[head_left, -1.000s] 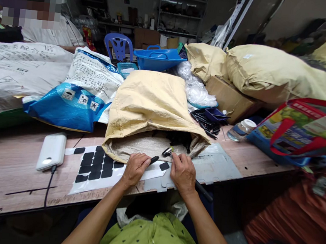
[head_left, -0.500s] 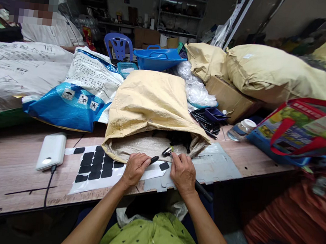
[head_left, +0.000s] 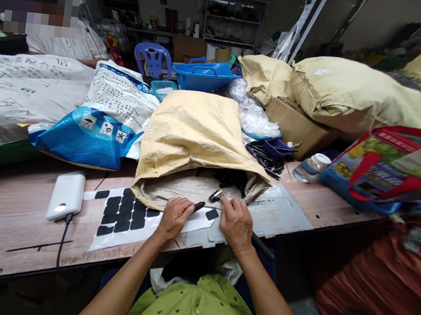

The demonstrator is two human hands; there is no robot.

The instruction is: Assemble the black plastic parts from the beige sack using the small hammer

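Observation:
My left hand is closed around a small black rod-shaped part whose tip sticks out towards the right. My right hand is closed on a small tool with a metal head; a dark handle runs back past my wrist. Both hands rest at the table's near edge, over a white backing sheet carrying several black adhesive pads. One loose black pad lies between my hands. Just behind them is the open mouth of a tan woven sack with dark parts inside.
A white power bank with a cable lies at the left. Blue-and-white sacks, a blue basin, a cardboard box, black parts, a plastic jar and a colourful bag crowd the table. A person sits at the far left.

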